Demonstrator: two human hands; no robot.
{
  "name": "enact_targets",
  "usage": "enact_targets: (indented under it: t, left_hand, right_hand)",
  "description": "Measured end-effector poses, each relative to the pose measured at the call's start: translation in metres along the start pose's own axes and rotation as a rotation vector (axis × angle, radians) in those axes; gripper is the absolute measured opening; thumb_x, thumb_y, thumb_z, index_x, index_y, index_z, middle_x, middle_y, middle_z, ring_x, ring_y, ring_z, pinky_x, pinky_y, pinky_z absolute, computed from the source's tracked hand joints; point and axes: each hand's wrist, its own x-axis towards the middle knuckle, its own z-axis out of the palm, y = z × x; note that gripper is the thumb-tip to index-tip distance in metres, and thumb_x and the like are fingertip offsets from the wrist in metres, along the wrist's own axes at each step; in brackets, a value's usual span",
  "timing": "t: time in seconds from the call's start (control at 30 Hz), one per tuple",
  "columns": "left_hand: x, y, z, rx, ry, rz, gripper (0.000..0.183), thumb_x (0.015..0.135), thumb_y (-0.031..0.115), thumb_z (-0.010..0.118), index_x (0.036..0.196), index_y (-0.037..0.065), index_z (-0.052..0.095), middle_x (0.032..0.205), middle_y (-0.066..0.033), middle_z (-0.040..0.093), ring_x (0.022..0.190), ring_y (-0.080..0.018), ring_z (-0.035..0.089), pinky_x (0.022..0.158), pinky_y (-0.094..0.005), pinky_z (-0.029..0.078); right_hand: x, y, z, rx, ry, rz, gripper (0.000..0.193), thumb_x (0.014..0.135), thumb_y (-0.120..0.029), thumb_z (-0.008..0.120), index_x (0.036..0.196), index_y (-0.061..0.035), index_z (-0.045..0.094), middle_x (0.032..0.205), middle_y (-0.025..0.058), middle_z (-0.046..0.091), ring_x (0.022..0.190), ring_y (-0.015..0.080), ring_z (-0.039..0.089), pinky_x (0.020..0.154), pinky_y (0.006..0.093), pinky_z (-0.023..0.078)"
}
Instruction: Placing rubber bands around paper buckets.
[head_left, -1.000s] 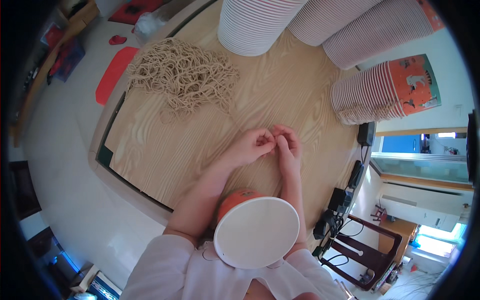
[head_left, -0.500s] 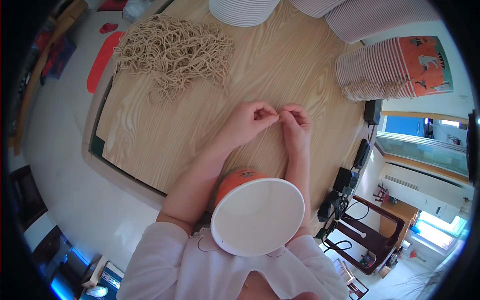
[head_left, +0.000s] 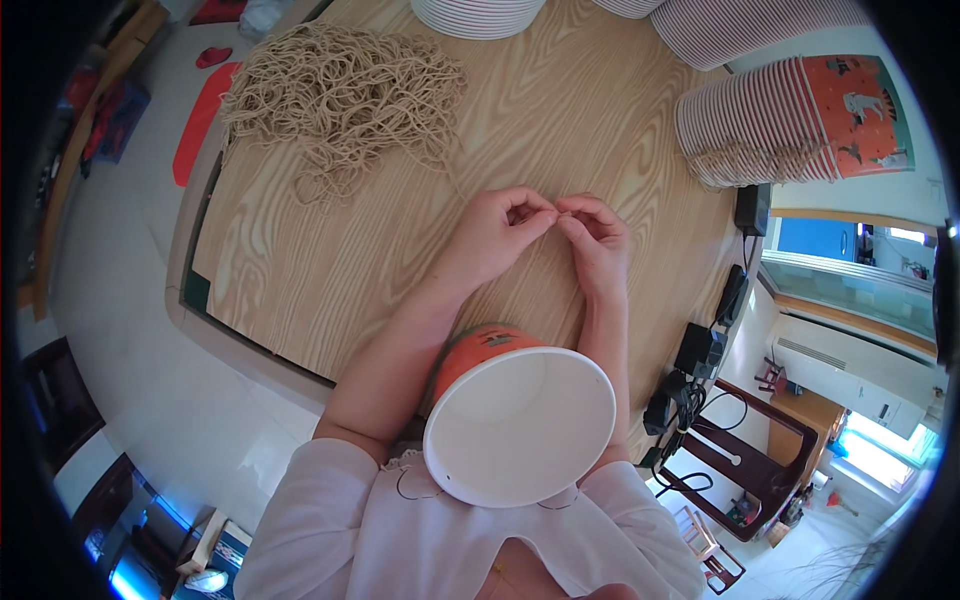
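Note:
Over the table, my left hand (head_left: 500,230) and my right hand (head_left: 600,240) meet fingertip to fingertip. Thumb and index finger of each are pinched together; whatever lies between them is too small to make out. Between my forearms, close against my chest, a large orange paper bucket (head_left: 520,430) stands with its white inside facing up. Beyond my left hand, at the far left of the table, lies a loose, tangled heap of thin tan cord (head_left: 345,95).
A nested stack of orange-printed paper buckets (head_left: 755,125), with tan cord strands along it, lies at the right edge. More white bucket stacks (head_left: 480,12) stand at the far side. Black power adapters (head_left: 700,348) and cables line the right edge of the wood-grain table (head_left: 290,270).
Both hands have moved slightly farther from my body, their fingertips still together. The whole view has shifted a little. Bucket and cord heap stay in place.

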Motion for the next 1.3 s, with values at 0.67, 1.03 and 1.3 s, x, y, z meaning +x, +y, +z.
enact_targets:
  t: [0.67, 1.03, 1.3]
  left_hand:
    - [0.003, 0.012, -0.002, 0.474, 0.197, 0.588, 0.034, 0.087, 0.011, 0.063, 0.119, 0.001, 0.055, 0.104, -0.0055, 0.061, 0.091, -0.0102, 0.059, 0.078, -0.0253, 0.049]
    - [-0.002, 0.011, 0.000, 0.114, -0.048, -0.105, 0.032, 0.085, 0.003, 0.062, 0.116, 0.002, 0.055, 0.082, 0.0028, 0.053, 0.081, -0.0038, 0.055, 0.064, -0.0215, 0.045]
    - [0.002, 0.004, 0.007, 0.203, 0.116, 0.393, 0.024, 0.080, 0.000, 0.062, 0.104, 0.003, 0.061, 0.086, -0.0044, 0.058, 0.074, -0.0100, 0.056, 0.065, -0.0261, 0.047]
  right_hand:
    - [-0.003, 0.001, 0.011, -0.148, 0.000, 0.064, 0.007, 0.086, -0.001, 0.061, 0.092, -0.0012, 0.064, 0.088, 0.0023, 0.064, 0.083, 0.0104, 0.060, 0.076, 0.0236, 0.048]
    - [0.002, 0.003, 0.013, -0.167, 0.114, 0.029, 0.017, 0.094, -0.012, 0.053, 0.081, -0.0022, 0.059, 0.071, -0.0004, 0.058, 0.067, 0.0067, 0.052, 0.061, 0.0210, 0.043]
    - [0.003, -0.003, 0.010, -0.303, -0.058, 0.100, 0.026, 0.096, -0.019, 0.051, 0.075, -0.0029, 0.056, 0.065, -0.0020, 0.052, 0.062, 0.0057, 0.046, 0.057, 0.0213, 0.039]
